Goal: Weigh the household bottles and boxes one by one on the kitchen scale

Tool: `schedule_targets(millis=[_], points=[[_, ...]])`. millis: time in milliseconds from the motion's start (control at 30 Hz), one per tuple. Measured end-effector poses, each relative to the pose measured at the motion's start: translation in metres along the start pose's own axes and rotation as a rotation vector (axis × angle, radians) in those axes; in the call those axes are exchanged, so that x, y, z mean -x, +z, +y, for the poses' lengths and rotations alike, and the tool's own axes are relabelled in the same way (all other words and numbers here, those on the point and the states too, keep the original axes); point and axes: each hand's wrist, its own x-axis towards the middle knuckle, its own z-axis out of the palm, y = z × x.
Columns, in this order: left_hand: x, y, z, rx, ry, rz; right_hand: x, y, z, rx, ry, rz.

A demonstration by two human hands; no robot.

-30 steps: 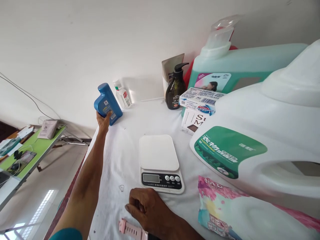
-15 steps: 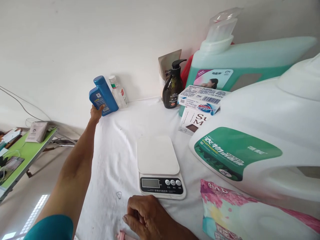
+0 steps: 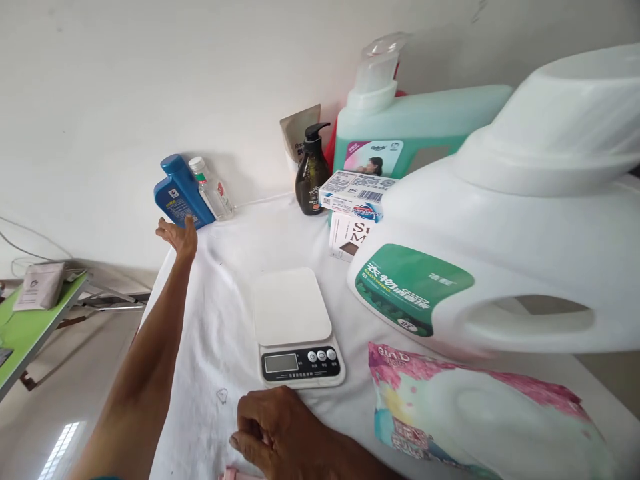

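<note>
The blue bottle point(image 3: 179, 193) stands in the upper left of the frame, at the far left corner of the white-covered surface point(image 3: 235, 293), leaning a little against the wall. It is a flat-sided plastic bottle with a rounded blue cap, a stepped shoulder and a small pale label on its face; the print on the label is too small to read. A small clear bottle point(image 3: 213, 190) with a white cap stands touching its right side.

The left hand point(image 3: 176, 235) is just below the blue bottle with fingers spread and palm open, gripping nothing; whether a fingertip touches the bottle's base cannot be told. The right hand point(image 3: 277, 433), at the lower middle of the frame, is curled into a loose fist on the cloth, just in front of the white kitchen scale point(image 3: 293, 320). A pink object point(image 3: 235, 474) under it is cut off by the bottom edge, and whether the hand holds it cannot be told.

The scale's display is blank or unreadable. The big white detergent jug point(image 3: 500, 233) at right hides what lies behind it.
</note>
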Motion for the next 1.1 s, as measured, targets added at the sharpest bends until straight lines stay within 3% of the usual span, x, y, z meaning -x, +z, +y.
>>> schedule_targets(millis=[67, 100, 167, 267, 367, 467, 567, 667, 767, 900, 1100], points=[[0.028, -0.001, 0.031, 0.086, 0.052, 0.027, -0.001, 0.0, -0.001, -0.005, -0.017, 0.003], [0.045, -0.001, 0.051, 0.187, 0.114, -0.036, -0.002, 0.0, -0.001, -0.003, -0.027, 0.006], [0.08, 0.002, 0.093, 0.394, 0.257, -0.29, -0.003, 0.001, -0.002, 0.004, -0.047, 0.014], [0.122, 0.013, 0.152, 0.52, 0.428, -0.695, -0.003, 0.0, -0.001, 0.014, -0.061, 0.017], [0.137, 0.028, 0.191, 0.579, 0.467, -0.936, -0.004, 0.0, -0.001, 0.023, -0.084, 0.019], [0.131, 0.042, 0.21, 0.671, 0.476, -1.046, -0.004, 0.0, -0.002, 0.04, -0.099, 0.021], [0.12, 0.048, 0.217, 0.703, 0.462, -1.089, -0.005, -0.001, -0.004, 0.072, -0.089, 0.01], [0.116, 0.042, 0.219, 0.599, 0.461, -1.089, -0.006, -0.001, -0.003, 0.093, -0.091, -0.004], [0.121, 0.026, 0.216, 0.494, 0.488, -0.98, -0.007, 0.0, -0.001, 0.093, -0.118, 0.01], [0.128, -0.012, 0.193, 0.45, 0.397, -0.703, -0.007, 0.0, -0.002, 0.085, -0.108, 0.024], [0.15, -0.084, 0.126, 0.298, 0.294, -0.602, -0.007, -0.002, -0.006, 0.096, -0.116, 0.035]])
